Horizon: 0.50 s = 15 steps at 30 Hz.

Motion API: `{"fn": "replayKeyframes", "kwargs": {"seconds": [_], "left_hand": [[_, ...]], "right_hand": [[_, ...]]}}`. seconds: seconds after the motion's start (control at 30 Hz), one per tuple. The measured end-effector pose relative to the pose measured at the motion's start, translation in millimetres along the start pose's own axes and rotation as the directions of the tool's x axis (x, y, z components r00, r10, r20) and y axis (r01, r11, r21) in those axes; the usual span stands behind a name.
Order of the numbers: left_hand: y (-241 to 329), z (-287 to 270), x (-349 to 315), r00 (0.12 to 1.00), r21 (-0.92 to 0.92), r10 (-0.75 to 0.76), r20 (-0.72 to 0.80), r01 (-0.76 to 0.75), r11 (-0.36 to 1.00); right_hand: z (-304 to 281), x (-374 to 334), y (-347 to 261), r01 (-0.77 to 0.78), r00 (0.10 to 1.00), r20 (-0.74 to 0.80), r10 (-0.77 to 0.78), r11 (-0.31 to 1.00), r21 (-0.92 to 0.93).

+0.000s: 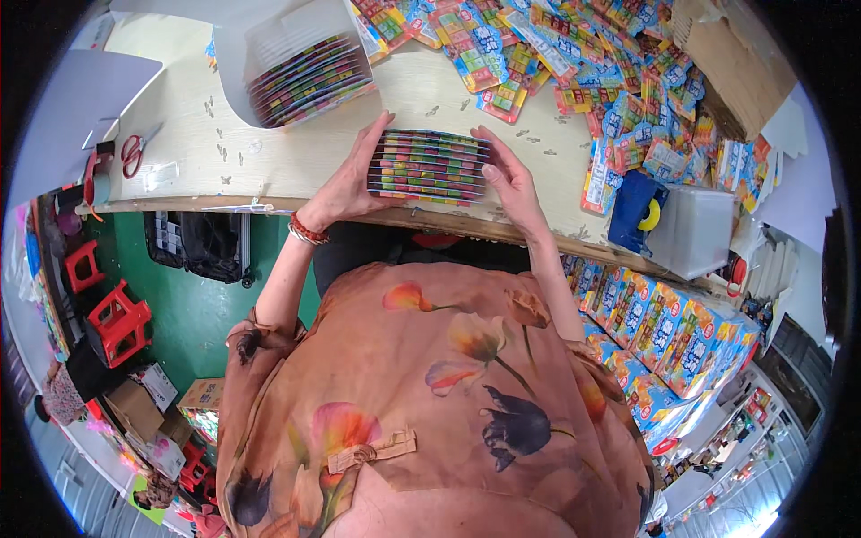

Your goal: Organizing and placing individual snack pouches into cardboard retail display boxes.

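A row of flat, colourful card packs (pixel 429 167) stands on edge at the table's front, pressed together between my hands. My left hand (pixel 352 182) holds the left end, its fingers reaching along the far side. At the right end, my right hand (pixel 513 186) cups the stack, with the thumb by the near corner and fingers behind. Just beyond my left hand is an open white box (pixel 242 54) with a similar row of packs (pixel 312 82) inside. Loose packs of the same kind (pixel 475 45) lie heaped at the back right.
Red-handled scissors (pixel 132 156) lie on the table at left. A blue tape dispenser (pixel 635 211) and a clear plastic box (pixel 692 231) stand at the front right edge. A cardboard box (pixel 737 63) is behind them. Filled display boxes (pixel 664 332) are stacked below the table's right side.
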<state>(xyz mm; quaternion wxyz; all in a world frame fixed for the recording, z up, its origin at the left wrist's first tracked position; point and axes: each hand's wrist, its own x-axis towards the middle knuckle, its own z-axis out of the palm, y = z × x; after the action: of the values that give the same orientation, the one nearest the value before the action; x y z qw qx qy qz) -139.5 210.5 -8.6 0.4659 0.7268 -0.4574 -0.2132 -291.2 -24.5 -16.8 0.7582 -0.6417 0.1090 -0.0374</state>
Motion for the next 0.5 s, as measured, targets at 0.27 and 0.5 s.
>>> {"fn": "replayKeyframes", "kwargs": {"seconds": [0.27, 0.5], "left_hand": [[-1.6, 1.1, -0.7, 1.0, 0.008, 0.02, -0.009, -0.02, 1.0], [-7.5, 4.0, -3.1, 0.999, 0.001, 0.037, -0.014, -0.037, 0.999]], "right_hand": [[-3.2, 1.1, 0.8, -0.01, 1.0, 0.014, 0.011, 1.0, -0.01], [-3.1, 1.8, 7.1, -0.001, 1.0, 0.002, 0.001, 1.0, 0.013]]}}
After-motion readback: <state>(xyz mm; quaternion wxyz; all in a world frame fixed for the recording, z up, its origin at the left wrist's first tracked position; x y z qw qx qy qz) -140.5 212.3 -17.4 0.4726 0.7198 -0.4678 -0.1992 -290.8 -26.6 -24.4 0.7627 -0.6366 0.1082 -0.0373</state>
